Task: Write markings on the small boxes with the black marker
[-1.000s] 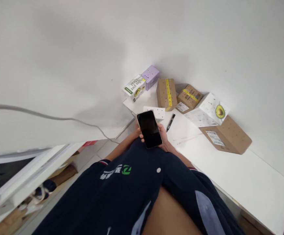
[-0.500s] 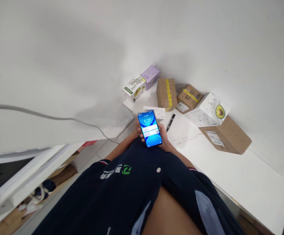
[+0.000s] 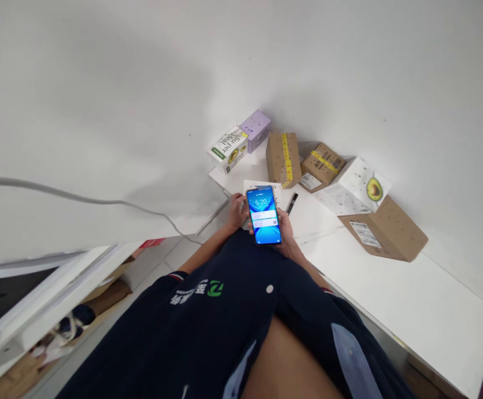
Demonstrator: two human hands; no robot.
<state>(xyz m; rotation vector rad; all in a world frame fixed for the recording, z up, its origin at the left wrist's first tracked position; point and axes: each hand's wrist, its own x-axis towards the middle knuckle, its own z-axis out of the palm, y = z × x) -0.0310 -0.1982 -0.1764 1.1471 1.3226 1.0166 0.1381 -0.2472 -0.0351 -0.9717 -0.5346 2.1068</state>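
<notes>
In my right hand [image 3: 288, 230] lies a smartphone [image 3: 264, 216], its lit blue screen facing up and reading 5:20. The fingertips of that hand curl round the phone's left side. My left hand [image 3: 237, 211] is at the phone's left edge with its fingers bent. Whether it grips the phone or something small is hidden. Behind the phone's top edge, a white printed box or card [image 3: 249, 184] shows partly on the white table [image 3: 411, 302]. A black marker [image 3: 293, 203] lies just right of the phone, its lower end covered by my right hand.
Along the wall stand a white Super Meal box [image 3: 229, 147], a purple box [image 3: 257, 127], a taped brown carton [image 3: 275, 158] and a smaller one [image 3: 320, 166]. Farther right, a white avocado box [image 3: 355, 180] adjoins a labelled brown carton [image 3: 395, 230]. A grey cable [image 3: 100, 199] hangs at left.
The phone has shifted right and slightly up in my right hand and stands straighter. My left hand has come out from beneath the phone to its left edge.
</notes>
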